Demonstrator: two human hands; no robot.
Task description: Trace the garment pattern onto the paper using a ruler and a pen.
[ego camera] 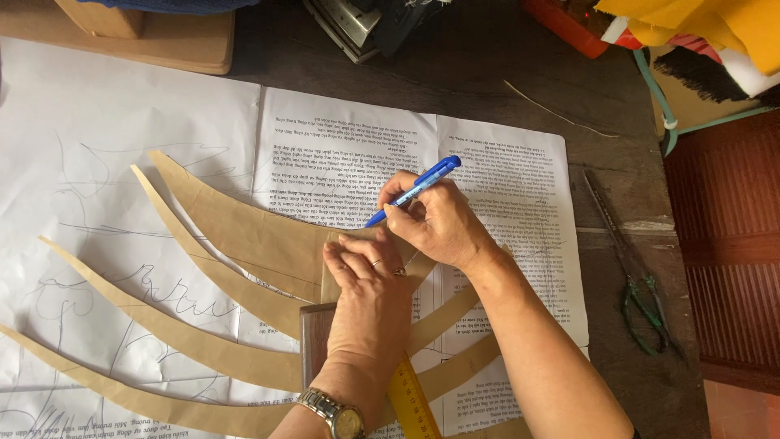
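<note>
Two hands work over a fan of curved brown paper pattern pieces (244, 236) laid on printed sheets (496, 187) on a dark wooden table (504, 73). The left hand (370, 280) lies flat, fingers extended and pressed down, on the point where the brown strips converge; it grasps nothing but pins the pieces and appears to bear on the yellow ruler (413, 402) that emerges beneath the wrist. The right hand (435, 221) grips a blue pen (414, 189) in a writing hold, tip down at the upper edge of the brown paper, just beside the left fingertips.

Judged from this arrangement, the step in hand is marking or tracing a line along the pattern edge onto the paper. The next move calls for steady downward pressure from the left hand so the strips do not shift, and for the pen tip to follow the edge closely without riding onto the fingers.

Green-handled scissors (642, 301) lie well apart, to the right on the table. A wooden block (122, 32) sits at the upper left.
</note>
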